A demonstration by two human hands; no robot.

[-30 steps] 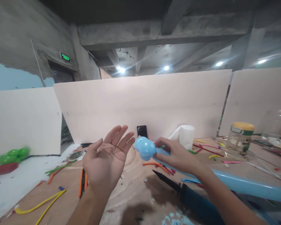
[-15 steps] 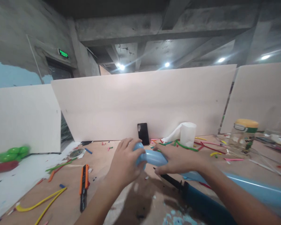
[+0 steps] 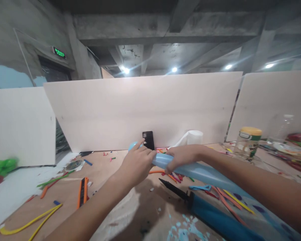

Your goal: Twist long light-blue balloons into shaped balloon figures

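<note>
You had both hands on the blue balloon (image 3: 200,170), which stretched above the tabletop (image 3: 110,214) from your left hand out to the lower right, passing alongside your right forearm. Your left hand (image 3: 137,164) was curled over its far end, index finger reaching out in front of the black phone (image 3: 149,140), with a rounded bit of blue showing beyond the knuckles. Your right hand (image 3: 183,155) was partly closed around the tube just beside it, thumb on the near side. The back of your left hand hid most of that end, so I couldn't fairly tell how tight its grip was or whether a twist sat underneath. If there was one, a loosened hold could have let it unwind, since the air inside would push back. Squeezing hard with both hands so near each other risked overpressing the short stretch between them and bursting it. The long free part was a hazard too: a turn of your wrists could have swung it against the pointed nozzle (image 3: 174,189) of the blue pump (image 3: 213,214), or swept the loose uninflated balloons (image 3: 228,204) about. A push forward might have knocked the phone, which stood upright just ahead of your fingers.
</note>
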